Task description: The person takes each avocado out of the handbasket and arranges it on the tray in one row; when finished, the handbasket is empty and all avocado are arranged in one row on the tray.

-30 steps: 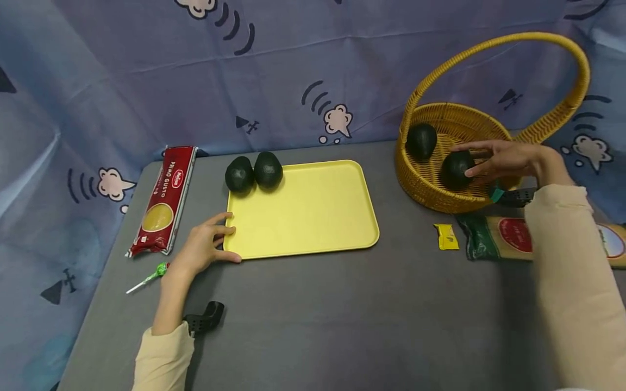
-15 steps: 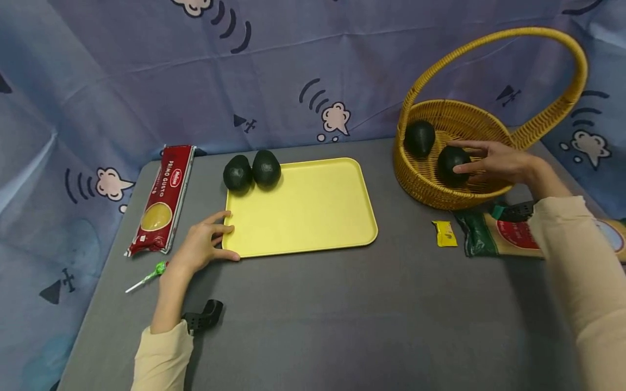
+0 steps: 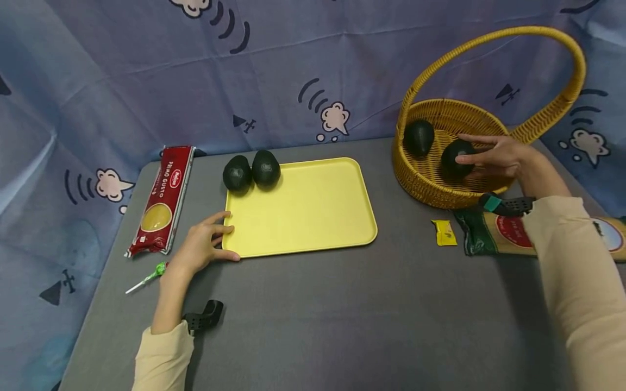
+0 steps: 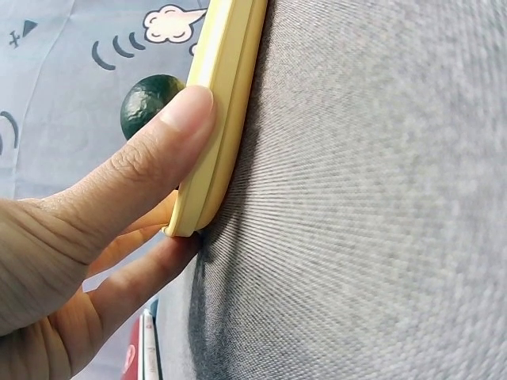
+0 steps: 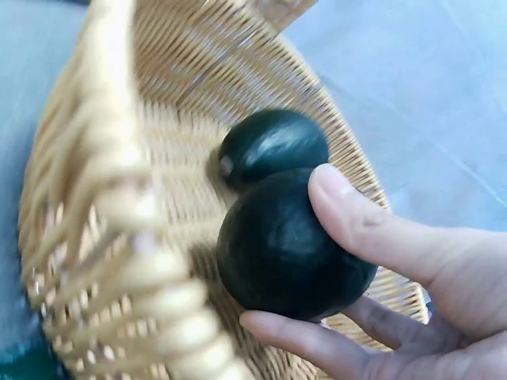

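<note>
My right hand [image 3: 499, 157] holds a dark green avocado [image 5: 289, 253] between thumb and fingers, inside the yellow wicker basket [image 3: 425, 190]. A second avocado [image 3: 418, 138] lies against the basket's left wall, just beyond the held one in the right wrist view. At the left, my left hand [image 3: 202, 247] grips the near left corner of a yellow tray [image 3: 303, 212], thumb on its front edge and fingers along its left side. Two more avocados, one at the left [image 3: 237, 175] and one beside it [image 3: 266, 169], sit together at the tray's far left corner.
A red pasta packet [image 3: 163, 201] and a green-wrapped lollipop [image 3: 155, 272] lie left of the tray. Before the basket are a small yellow wrapped sweet [image 3: 444, 233] and a green and brown packet [image 3: 499, 233], partly under my right arm. The basket's tall handle [image 3: 489, 39] arches above.
My right hand and the avocado it holds shifted slightly left, then back to the right within the basket. The left hand, the tray and its two avocados stay as they were.
</note>
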`<state>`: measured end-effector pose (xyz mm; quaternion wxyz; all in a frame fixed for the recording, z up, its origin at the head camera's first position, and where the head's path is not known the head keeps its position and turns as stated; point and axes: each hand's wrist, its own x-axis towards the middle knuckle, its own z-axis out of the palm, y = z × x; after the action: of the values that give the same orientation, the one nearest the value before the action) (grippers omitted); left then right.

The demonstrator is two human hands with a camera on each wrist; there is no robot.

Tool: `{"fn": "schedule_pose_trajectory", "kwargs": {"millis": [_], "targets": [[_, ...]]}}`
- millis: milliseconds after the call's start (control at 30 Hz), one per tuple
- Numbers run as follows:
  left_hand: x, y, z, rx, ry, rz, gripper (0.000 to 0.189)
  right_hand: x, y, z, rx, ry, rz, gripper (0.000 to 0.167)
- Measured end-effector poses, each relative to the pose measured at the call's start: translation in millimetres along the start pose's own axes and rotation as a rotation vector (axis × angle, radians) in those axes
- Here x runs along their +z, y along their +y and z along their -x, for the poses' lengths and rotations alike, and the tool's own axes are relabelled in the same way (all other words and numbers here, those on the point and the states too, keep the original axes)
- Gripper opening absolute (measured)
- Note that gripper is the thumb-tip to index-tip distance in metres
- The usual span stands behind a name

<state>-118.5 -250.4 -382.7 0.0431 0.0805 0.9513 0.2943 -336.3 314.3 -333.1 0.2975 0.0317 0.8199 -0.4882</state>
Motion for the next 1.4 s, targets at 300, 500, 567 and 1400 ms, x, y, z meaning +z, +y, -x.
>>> {"fn": "schedule_pose_trajectory", "kwargs": {"millis": [300,500,567,1400], "targets": [[-0.3,1.6,0.8,-0.012,-0.002,0.011,0.064,2.1,-6.3,9.9,-0.071,-0.006,-0.239,0.081],[-0.4,2.8,0.8,-0.032,-0.009,0.024,0.064,9.3,-10.3,19.6,-0.118,0.004,-0.394,0.083],[-0.6,3.2,1.0,-0.04,-0.013,0.027,0.065,12.5,-11.0,24.0,-0.142,0.009,-0.423,0.084],[-1.4,5.1,1.6,-0.048,-0.021,0.043,0.065,80.4,-39.1,80.4,-0.404,0.048,-0.686,0.074]]}}
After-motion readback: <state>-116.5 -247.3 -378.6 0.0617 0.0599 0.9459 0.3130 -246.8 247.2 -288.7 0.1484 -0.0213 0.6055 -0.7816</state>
